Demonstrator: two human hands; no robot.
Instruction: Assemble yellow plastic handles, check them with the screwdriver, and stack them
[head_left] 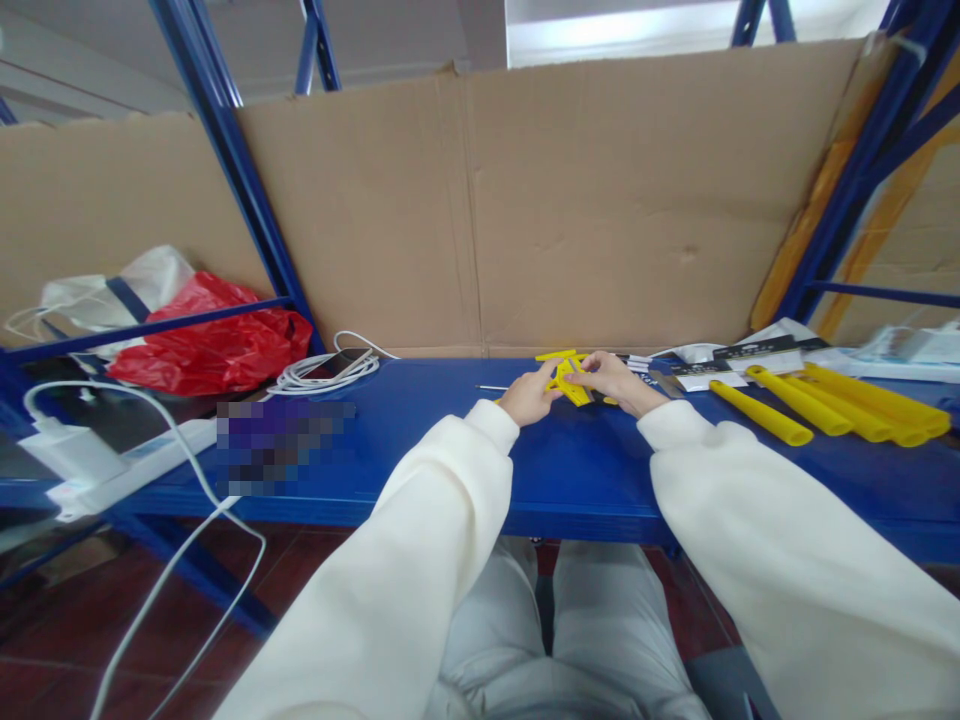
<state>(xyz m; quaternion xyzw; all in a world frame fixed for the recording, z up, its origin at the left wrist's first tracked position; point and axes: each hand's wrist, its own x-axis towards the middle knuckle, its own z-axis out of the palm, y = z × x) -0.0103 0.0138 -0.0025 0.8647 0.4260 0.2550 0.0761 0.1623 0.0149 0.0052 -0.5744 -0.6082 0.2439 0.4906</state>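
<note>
1. Cardboard sheet lines the back of the rack and fills most of the view behind the bench.
2. Blue metal shelf is the work surface. Blue uprights stand at the left and right.
3. Person is seated and leaning in, white sleeves resting at the shelf's front edge.
4. Red plastic bag sits far left with a white bag behind it, well apart from the hands.
5. Yellow tubes lie in a loose row at the right, near the right forearm but untouched.
6. White power strip is at the left edge. A coiled white cable lies beside a phone, left of the hands.
7. Black-and-white printed cards lie flat just behind the tubes.
8. Left hand: fingers closed, pinching the near end of the yellow plastic pieces.
9. Right hand: curled over the same pieces from the other side, gripping. They are too small in frame to tell which finger does what.
10. The pieces are held between both hands, low over the shelf at centre back. Whether they touch it cannot be told.
11. One more yellow strip lies just behind the hands. A thin metal pin lies just left of the left hand.
12. Judgement: mid-step, two-handed fitting or aligning of small parts. The next move calls for a steady hold in one hand while the other makes fine adjustments. Small parts could easily slip.
</note>
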